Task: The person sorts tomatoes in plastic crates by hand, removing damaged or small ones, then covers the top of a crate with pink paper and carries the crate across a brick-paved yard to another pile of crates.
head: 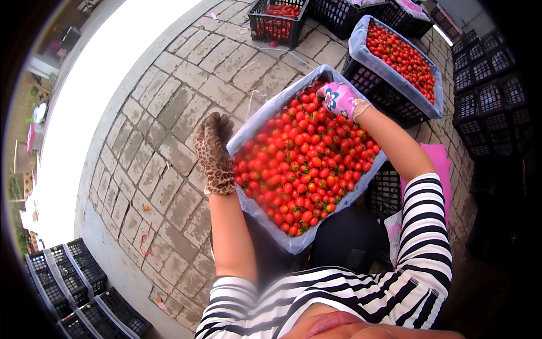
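Observation:
A crate lined with pale plastic film (271, 108) stands before me, heaped with small red tomatoes (305, 161), some with green stems. My left hand (214, 154), in a leopard-print glove, is at the crate's left side, beside the film; its fingers are raised and I see nothing in them. At the far corner, my right hand (336, 99), in a pink flowered glove, reaches among the tomatoes with its fingers curled down. Its fingertips are partly hidden, so whether it holds a tomato cannot be told.
Another lined crate of tomatoes (400, 59) stands at the upper right. A black plastic crate (277, 29) with tomatoes is at the top. Stacked black crates (487, 101) line the right side, and more (84, 292) stand at the lower left. Paving bricks (169, 106) cover the floor.

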Motion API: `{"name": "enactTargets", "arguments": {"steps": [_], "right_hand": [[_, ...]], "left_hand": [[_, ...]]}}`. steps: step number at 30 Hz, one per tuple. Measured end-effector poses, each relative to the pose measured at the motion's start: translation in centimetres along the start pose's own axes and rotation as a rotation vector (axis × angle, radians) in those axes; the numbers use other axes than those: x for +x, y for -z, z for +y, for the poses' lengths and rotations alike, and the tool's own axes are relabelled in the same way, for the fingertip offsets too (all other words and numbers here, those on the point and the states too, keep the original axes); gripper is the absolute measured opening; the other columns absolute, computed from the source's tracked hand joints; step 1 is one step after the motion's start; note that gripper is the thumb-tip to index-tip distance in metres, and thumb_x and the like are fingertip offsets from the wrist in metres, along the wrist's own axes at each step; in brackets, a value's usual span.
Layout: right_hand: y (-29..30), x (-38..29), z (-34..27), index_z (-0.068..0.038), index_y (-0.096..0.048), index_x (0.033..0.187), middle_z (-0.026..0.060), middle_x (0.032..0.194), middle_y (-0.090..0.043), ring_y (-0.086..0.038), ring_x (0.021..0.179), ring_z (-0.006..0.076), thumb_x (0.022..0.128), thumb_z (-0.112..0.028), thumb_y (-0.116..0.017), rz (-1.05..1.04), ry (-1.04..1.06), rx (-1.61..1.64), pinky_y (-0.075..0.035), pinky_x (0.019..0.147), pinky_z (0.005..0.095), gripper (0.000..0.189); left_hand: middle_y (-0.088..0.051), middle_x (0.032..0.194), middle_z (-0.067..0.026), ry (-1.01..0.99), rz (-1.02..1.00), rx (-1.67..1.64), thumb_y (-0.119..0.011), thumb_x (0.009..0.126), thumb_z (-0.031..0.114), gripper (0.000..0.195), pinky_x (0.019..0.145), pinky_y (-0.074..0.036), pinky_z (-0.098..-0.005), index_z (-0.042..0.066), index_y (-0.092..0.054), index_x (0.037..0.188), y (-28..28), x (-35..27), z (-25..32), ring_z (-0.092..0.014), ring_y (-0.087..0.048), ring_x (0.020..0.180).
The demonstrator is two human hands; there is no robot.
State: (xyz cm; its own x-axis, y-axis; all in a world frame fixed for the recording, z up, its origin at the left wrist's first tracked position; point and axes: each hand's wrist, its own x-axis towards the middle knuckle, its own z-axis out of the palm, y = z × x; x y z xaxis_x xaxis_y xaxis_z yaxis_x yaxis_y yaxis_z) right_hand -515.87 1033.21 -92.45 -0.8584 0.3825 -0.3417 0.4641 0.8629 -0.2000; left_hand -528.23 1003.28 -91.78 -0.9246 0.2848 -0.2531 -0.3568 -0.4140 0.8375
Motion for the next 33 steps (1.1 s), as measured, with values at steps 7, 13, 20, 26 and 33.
{"name": "enactTargets", "arguments": {"steps": [7, 13, 20, 26, 33], "right_hand": [[-3.1, -1.5, 0.7, -0.013, -0.060, 0.102, 0.0092, 0.095, -0.061, -0.059, 0.090, 0.0291, 0.072, -0.015, -0.063, 0.024, 0.186, -0.430, -0.048, 0.077, 0.0394, 0.030], [2.2, -1.0, 0.7, -0.008, -0.058, 0.097, 0.0104, 0.094, -0.063, -0.059, 0.090, 0.0274, 0.062, -0.016, -0.066, -0.147, 0.160, -0.098, -0.048, 0.076, 0.0348, 0.037], [18.6, 1.4, 0.1, 0.001, -0.058, 0.098, 0.0189, 0.100, -0.060, -0.058, 0.093, 0.0313, 0.082, -0.039, -0.054, 0.688, -0.067, 0.106, -0.046, 0.081, 0.0390, 0.044], [10.0, 0.1, 3.6, -0.006, -0.059, 0.102, 0.0127, 0.095, -0.063, -0.059, 0.092, 0.0252, 0.076, -0.034, -0.056, 0.489, -0.031, 0.378, -0.044, 0.082, 0.0317, 0.038], [2.2, -8.6, 13.4, -0.002, -0.060, 0.097, 0.0113, 0.090, -0.064, -0.061, 0.083, 0.0200, 0.077, -0.020, -0.058, 0.535, -0.251, 0.470, -0.045, 0.076, 0.0286, 0.027]], "left_hand": [[-0.063, 0.084, -0.0126, 0.022, 0.006, 0.038, -0.055, 0.085, 0.019, 0.024, 0.068, -0.051, -0.0294, -0.002, -0.058, 0.096, -0.6, 0.1, -0.2, -0.020, -0.061, 0.072], [-0.062, 0.088, -0.0132, -0.028, -0.007, 0.025, -0.056, 0.085, 0.023, 0.027, 0.071, -0.050, -0.0330, 0.000, -0.057, 0.098, 0.0, 0.3, 0.6, -0.024, -0.061, 0.079], [-0.063, 0.088, -0.0133, 0.029, 0.048, 0.059, -0.057, 0.084, 0.025, 0.030, 0.072, -0.050, -0.0336, 0.000, -0.057, 0.099, 0.1, 0.3, -0.1, -0.025, -0.062, 0.078], [-0.062, 0.094, -0.0149, 0.004, 0.002, 0.066, -0.057, 0.084, 0.028, 0.034, 0.074, -0.050, -0.0339, -0.001, -0.056, 0.101, 0.0, 0.3, -0.3, -0.025, -0.061, 0.081], [-0.062, 0.095, -0.0141, 0.028, -0.028, 0.098, -0.057, 0.084, 0.029, 0.035, 0.075, -0.049, -0.0330, -0.001, -0.056, 0.103, -0.4, 0.2, -0.4, -0.025, -0.061, 0.083]]}}
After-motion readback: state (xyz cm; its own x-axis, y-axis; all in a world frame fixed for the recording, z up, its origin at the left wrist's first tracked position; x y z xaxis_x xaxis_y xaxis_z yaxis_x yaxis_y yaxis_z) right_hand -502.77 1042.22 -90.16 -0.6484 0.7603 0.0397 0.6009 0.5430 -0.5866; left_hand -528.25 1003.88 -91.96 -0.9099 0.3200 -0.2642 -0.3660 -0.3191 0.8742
